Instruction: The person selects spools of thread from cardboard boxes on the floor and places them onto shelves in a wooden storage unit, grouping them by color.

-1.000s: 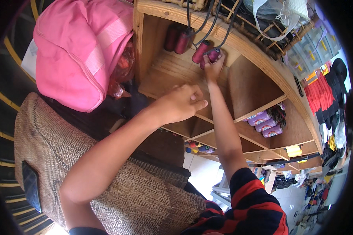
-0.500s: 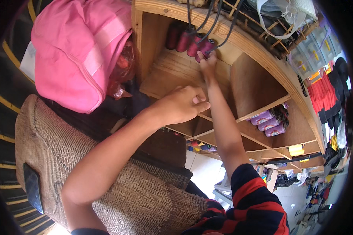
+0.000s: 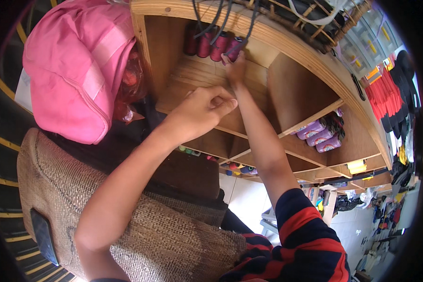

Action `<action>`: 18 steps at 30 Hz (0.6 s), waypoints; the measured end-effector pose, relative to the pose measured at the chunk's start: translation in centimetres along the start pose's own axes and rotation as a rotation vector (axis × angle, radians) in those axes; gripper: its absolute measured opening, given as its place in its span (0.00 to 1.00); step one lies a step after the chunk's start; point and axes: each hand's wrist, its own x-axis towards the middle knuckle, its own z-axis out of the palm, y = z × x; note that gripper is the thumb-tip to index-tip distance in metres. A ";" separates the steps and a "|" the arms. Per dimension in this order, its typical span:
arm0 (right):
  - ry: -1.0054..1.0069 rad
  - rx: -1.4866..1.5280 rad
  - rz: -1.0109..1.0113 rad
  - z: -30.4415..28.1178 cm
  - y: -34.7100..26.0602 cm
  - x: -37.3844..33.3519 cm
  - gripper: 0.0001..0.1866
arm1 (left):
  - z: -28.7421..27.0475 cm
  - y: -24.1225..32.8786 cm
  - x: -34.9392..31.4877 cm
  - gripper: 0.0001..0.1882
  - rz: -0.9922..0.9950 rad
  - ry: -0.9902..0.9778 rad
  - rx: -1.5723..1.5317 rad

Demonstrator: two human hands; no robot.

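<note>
Several dark red thread spools (image 3: 219, 47) stand upright in a row at the back of an open wooden compartment. My right hand (image 3: 235, 68) reaches in, with its fingers closed around the lower part of the rightmost spool (image 3: 233, 47). In front of that compartment hangs my left hand (image 3: 199, 113), its fingers curled and thumb pressed against them. Anything in that pinch is hidden or too fine to see. Dark cords (image 3: 225, 21) dangle over the compartment's opening, in front of the spools.
A pink bag (image 3: 75, 70) sits left of the wooden shelf (image 3: 293, 51). Purple-wrapped spools (image 3: 319, 136) lie in a neighbouring compartment. A phone (image 3: 43, 237) rests on woven brown fabric (image 3: 174, 239) at lower left. A cane basket (image 3: 315, 23) stands on top.
The view has shifted, so shelf and bag sit farther left. My left hand has curled its fingers tighter. My right hand stays at the rightmost spool.
</note>
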 end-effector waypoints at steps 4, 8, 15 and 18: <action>-0.043 0.002 0.019 0.4 -2.7 -0.9 0.26 | -0.7 -1.2 -0.2 0.18 0.011 0.014 -0.029; -0.118 -0.187 0.210 -0.6 -1.5 -0.9 0.20 | -0.7 -1.0 0.2 0.17 -0.009 -0.037 -0.041; -0.189 -0.243 0.169 -1.3 -2.1 -0.7 0.16 | -1.2 -0.4 0.1 0.17 0.002 -0.120 -0.022; -0.133 -0.135 0.254 -2.0 -1.7 -1.7 0.21 | -1.0 -1.3 0.5 0.17 0.009 -0.159 -0.042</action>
